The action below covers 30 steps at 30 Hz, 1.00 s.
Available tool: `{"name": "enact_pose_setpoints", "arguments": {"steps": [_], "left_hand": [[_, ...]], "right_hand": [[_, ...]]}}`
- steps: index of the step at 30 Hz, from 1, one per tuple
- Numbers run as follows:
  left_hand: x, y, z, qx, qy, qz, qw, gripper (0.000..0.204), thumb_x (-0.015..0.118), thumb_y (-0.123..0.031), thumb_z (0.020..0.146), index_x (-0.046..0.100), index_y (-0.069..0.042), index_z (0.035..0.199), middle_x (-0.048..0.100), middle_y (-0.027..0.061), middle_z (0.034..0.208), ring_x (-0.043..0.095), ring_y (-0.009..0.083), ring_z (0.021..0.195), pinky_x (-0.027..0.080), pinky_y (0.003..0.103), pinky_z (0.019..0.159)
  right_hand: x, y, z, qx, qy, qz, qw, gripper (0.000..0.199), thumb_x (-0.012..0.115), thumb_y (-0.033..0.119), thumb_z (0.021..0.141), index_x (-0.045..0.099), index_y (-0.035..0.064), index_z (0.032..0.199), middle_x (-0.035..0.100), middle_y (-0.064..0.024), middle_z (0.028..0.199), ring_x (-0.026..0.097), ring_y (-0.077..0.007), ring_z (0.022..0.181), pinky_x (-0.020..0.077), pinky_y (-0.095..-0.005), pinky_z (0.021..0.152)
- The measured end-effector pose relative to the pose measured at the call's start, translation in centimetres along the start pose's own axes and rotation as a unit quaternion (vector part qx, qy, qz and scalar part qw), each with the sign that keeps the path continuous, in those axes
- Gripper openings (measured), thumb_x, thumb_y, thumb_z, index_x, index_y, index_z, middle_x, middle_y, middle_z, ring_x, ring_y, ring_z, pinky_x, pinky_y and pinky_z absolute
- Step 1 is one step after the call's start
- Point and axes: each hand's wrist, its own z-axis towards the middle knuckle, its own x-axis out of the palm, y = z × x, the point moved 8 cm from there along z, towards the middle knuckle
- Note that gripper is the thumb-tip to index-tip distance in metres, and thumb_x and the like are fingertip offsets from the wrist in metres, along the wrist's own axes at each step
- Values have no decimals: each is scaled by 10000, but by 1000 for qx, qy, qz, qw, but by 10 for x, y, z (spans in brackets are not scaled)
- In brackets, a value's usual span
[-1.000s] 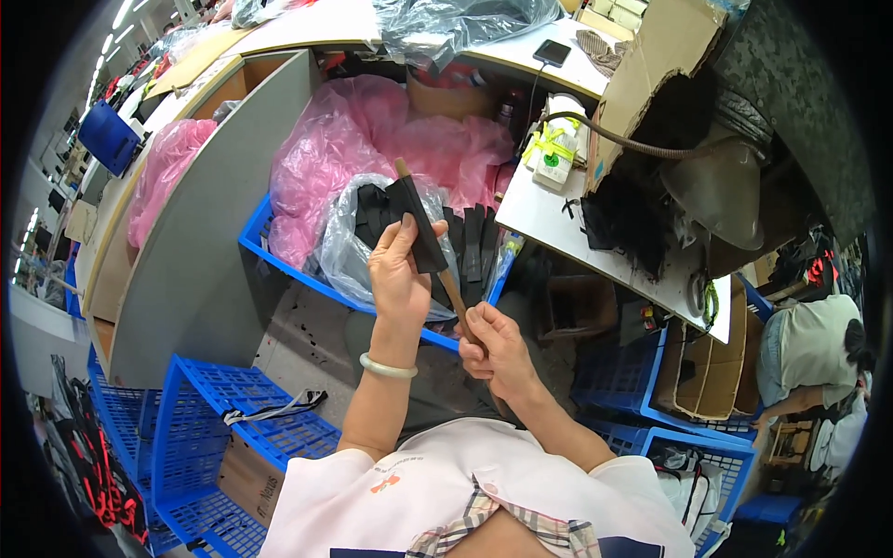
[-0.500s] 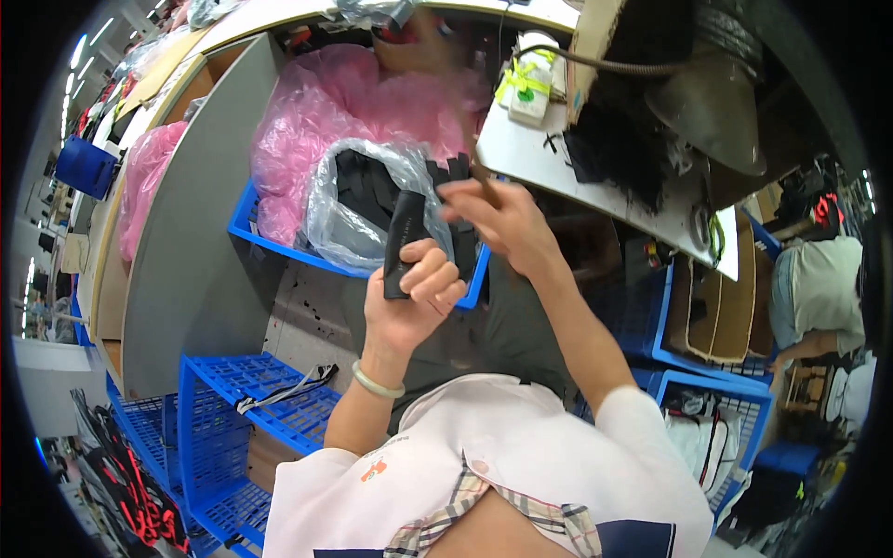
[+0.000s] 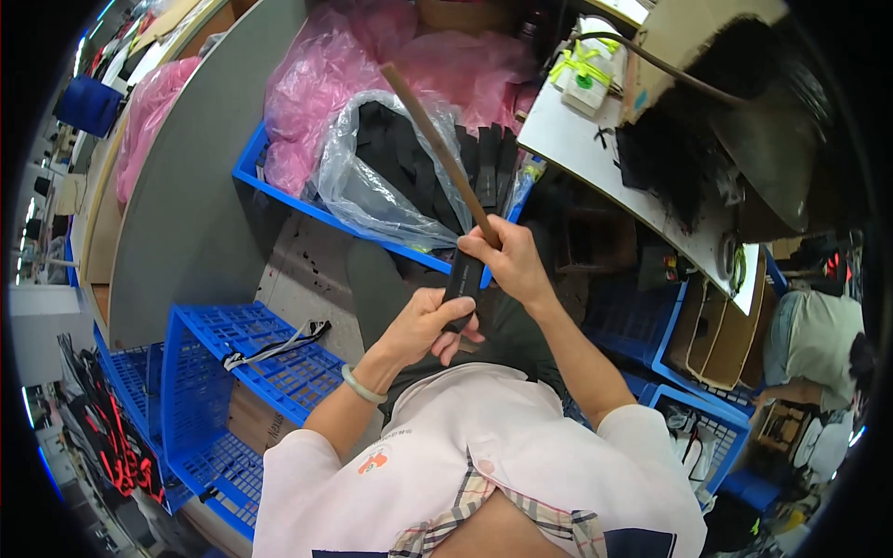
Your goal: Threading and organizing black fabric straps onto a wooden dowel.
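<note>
My left hand (image 3: 430,325) is closed around the lower part of a flat black fabric strip (image 3: 466,279) with small pale print, held upright in front of my lap. In my right hand (image 3: 513,265) is a long thin brown stick (image 3: 430,135), gripped near its lower end and slanting up to the left. My right fingers also touch the strip's top; whether the stick's end goes into the strip is hidden by them. Beyond my hands, a clear plastic bag (image 3: 346,205) holds several black strips (image 3: 383,139), and more strips (image 3: 488,163) lie beside it.
The bag sits in a blue crate (image 3: 321,220) with pink plastic sheeting (image 3: 302,102). A white table (image 3: 549,126) with a cardboard box and lamp stands at right. A grey panel (image 3: 205,177) rises at left, above a blue plastic rack (image 3: 270,349). Another person (image 3: 814,339) is far right.
My left hand has come lower and nearer my body with the black strip. My right hand has moved down onto the strip's top, and the stick, blurred before, now shows plainly.
</note>
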Motion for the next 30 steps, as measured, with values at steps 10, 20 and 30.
{"name": "enact_pose_setpoints", "arguments": {"steps": [10,20,30], "left_hand": [[-66,15,60,-59,1,-222,973,256,529,-169,915,594,76,952,654,179,938,664,275,811,523,351,806],[-380,-18,144,69,-485,20,872,339,562,-154,894,554,82,1138,638,86,851,578,151,850,419,265,806],[-379,-33,125,166,-460,-44,871,315,486,-69,928,522,57,1215,622,110,904,601,157,718,491,275,676]], "right_hand": [[65,-87,86,155,47,205,965,244,605,259,891,655,28,954,485,39,562,388,-13,450,248,-178,409],[183,-184,266,75,14,33,997,289,703,135,711,688,36,982,693,-78,814,652,-181,798,490,-309,727],[203,-209,294,117,-3,-64,991,155,701,90,665,611,13,765,626,-172,718,635,-355,751,481,-435,668]]}}
